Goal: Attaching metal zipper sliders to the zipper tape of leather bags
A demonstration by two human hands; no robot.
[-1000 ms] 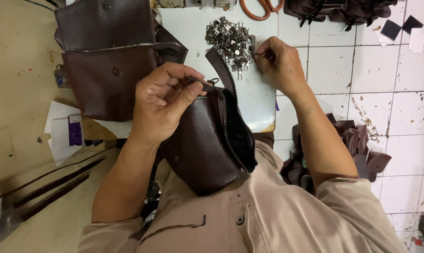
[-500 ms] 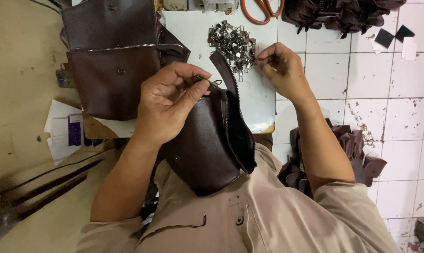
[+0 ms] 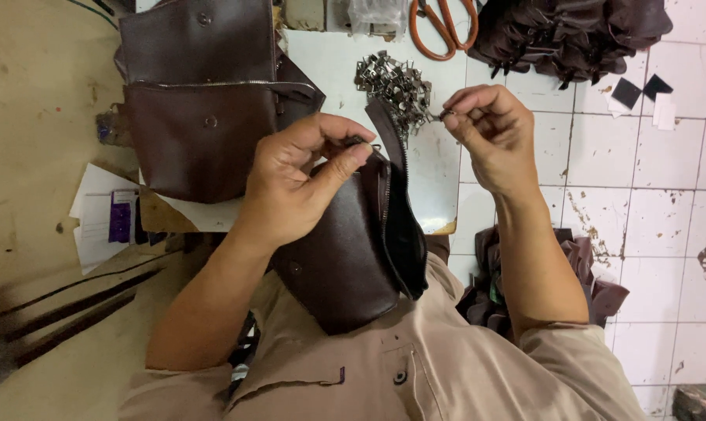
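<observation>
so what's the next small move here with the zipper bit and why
Probably bring the right hand across to the left hand. The right fingertips pinch a small metal piece just off the pile of metal pieces, while the left hand pinches the zipper end of the dark brown bag, which hangs open.

A pale surface [image 3: 333,62] carries a stack of dark brown leather bags [image 3: 201,101] on its left part, a heap of small metal zipper pulls [image 3: 392,82] near the middle and orange-handled scissors [image 3: 442,27] at the far edge. Beside it, the white tiled floor [image 3: 665,203] holds a pile of dark leather pieces [image 3: 571,31] and small black and white scraps [image 3: 641,97].
</observation>
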